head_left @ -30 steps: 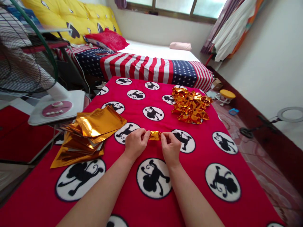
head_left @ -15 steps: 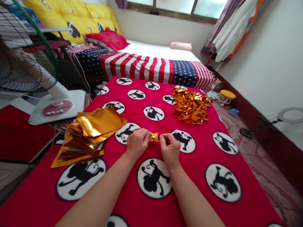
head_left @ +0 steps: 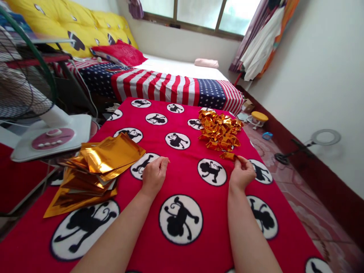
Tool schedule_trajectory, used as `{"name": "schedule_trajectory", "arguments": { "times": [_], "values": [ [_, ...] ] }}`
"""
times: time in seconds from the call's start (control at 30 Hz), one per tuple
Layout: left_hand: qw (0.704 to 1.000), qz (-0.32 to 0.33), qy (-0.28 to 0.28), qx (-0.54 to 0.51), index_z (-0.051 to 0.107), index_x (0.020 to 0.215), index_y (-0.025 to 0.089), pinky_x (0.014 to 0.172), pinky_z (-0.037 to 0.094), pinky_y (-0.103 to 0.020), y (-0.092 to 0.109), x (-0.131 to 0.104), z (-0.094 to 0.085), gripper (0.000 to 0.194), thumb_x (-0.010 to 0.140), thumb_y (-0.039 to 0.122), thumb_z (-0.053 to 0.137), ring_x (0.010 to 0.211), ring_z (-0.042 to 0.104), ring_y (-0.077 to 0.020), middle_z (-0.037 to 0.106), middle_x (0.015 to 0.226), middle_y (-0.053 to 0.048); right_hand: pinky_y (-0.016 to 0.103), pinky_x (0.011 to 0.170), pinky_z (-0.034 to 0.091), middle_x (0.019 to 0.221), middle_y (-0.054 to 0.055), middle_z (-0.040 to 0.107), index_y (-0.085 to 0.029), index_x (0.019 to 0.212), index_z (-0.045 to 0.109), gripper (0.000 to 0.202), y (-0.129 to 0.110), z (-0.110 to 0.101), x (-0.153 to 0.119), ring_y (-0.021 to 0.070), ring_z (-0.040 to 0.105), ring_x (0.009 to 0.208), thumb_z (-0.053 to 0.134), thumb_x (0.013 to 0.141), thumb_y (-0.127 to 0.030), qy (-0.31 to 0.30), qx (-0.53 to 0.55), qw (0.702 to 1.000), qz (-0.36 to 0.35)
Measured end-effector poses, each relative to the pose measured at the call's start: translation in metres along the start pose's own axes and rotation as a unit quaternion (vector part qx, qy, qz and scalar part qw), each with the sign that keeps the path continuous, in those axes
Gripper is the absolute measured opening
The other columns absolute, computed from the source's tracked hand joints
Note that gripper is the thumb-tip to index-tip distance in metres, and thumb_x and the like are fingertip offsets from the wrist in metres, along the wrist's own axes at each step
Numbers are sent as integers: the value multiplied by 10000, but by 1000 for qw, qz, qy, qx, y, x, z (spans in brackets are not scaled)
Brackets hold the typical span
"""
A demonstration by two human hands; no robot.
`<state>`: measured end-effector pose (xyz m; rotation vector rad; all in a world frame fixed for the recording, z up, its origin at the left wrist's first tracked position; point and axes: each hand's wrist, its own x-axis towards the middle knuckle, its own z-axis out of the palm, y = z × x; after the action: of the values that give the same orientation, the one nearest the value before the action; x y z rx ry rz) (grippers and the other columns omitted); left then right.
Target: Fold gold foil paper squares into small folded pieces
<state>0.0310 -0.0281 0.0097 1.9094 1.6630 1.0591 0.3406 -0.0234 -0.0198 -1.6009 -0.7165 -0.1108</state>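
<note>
My right hand [head_left: 242, 172] pinches one end of a folded gold foil ingot [head_left: 227, 156], over the right side of the red cloth. Just beyond it lies a heap of similar folded gold foil ingots [head_left: 218, 131]. My left hand [head_left: 155, 174] is closed with the thumb on top, resting near the middle of the cloth, and nothing shows in it. To its left is a loose stack of flat gold foil paper sheets [head_left: 113, 153], fanned unevenly.
The red cloth [head_left: 182, 174] with black monkey prints covers the work surface. A fan with a white base [head_left: 65, 129] stands close at the left. Behind is a bed with a flag-patterned cover [head_left: 159, 85]. On the right floor are a yellow stool [head_left: 259, 116] and a ring light [head_left: 325, 136].
My right hand has moved right toward the heap, carrying the foil ingot. My left hand has let go of it and stays near the middle. The view has shifted slightly.
</note>
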Motion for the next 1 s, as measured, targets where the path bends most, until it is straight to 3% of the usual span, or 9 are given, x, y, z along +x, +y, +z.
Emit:
{"name": "schedule_trajectory", "arguments": {
  "times": [0.2, 0.4, 0.57, 0.67, 0.73, 0.8, 0.87, 0.93, 1.0],
  "values": [
    [1000, -9, -7, -18, 663, 857, 208, 617, 363, -262, -2, 0, 0, 387, 972, 401, 347, 664, 592, -156, 637, 676, -12, 330, 720, 556, 816, 107, 712, -98, 903, 719, 242, 30, 14, 39, 198, 657, 727, 589, 783, -264, 68, -35, 997, 19],
    [999, -19, -9, -25, 669, 865, 213, 603, 365, -258, -3, 1, 0, 395, 972, 408, 343, 644, 592, -153, 631, 645, -4, 346, 621, 554, 842, 112, 693, -106, 1001, 681, 288, 39, 33, 67, 226, 650, 729, 507, 833, -262, 98, -74, 992, 41],
    [999, -21, -11, -21, 673, 861, 217, 600, 359, -258, -4, 1, 1, 413, 971, 436, 341, 659, 603, -159, 646, 657, -10, 402, 813, 525, 946, 129, 703, -119, 1004, 685, 301, 39, 36, 73, 256, 655, 838, 566, 729, -140, 87, -115, 989, 27],
    [999, -30, -11, -18, 675, 859, 224, 602, 353, -259, -3, 1, 2, 413, 971, 440, 342, 664, 606, -159, 650, 655, -8, 432, 974, 433, 1145, 173, 649, -114, 1121, 629, 400, 32, 33, 69, 293, 589, 1075, 573, 726, -133, 150, -157, 976, -13],
    [999, -40, -9, -15, 678, 854, 228, 599, 346, -261, -1, 3, 2, 414, 971, 438, 342, 656, 604, -158, 648, 644, -4, 414, 963, 422, 1103, 177, 652, -115, 1078, 621, 322, 22, 31, 58, 283, 579, 1071, 553, 769, -173, 187, -162, 968, -36],
    [999, -46, -7, -12, 682, 843, 228, 597, 342, -265, 0, 4, 3, 415, 969, 435, 346, 643, 601, -160, 642, 623, -3, 341, 794, 472, 973, 127, 667, -145, 1013, 614, 238, 6, 31, 37, 223, 616, 860, 493, 848, -267, 119, -116, 985, -35],
    [999, -49, -4, -7, 687, 823, 227, 597, 340, -268, 1, 5, 4, 410, 963, 434, 363, 634, 598, -164, 643, 613, -7, 287, 619, 430, 674, 46, 615, -178, 751, 606, 351, -15, 31, 6, 174, 563, 619, 392, 928, -394, -61, -76, 995, -31],
    [999, -52, -1, 5, 693, 799, 226, 594, 337, -269, 2, 6, 4, 397, 953, 434, 391, 632, 596, -167, 655, 627, -14, 267, 553, 348, 511, -2, 523, -203, 577, 542, 493, -36, 31, -29, 144, 500, 512, 365, 949, -474, -259, -80, 960, -73],
    [998, -54, 3, 17, 697, 778, 227, 587, 330, -268, 2, 6, 5, 383, 941, 433, 419, 629, 592, -166, 667, 648, -21, 267, 541, 275, 483, -13, 512, -205, 533, 523, 511, -54, 30, -58, 132, 472, 498, 434, 928, -517, -351, -128, 913, -163]
  ]
}}
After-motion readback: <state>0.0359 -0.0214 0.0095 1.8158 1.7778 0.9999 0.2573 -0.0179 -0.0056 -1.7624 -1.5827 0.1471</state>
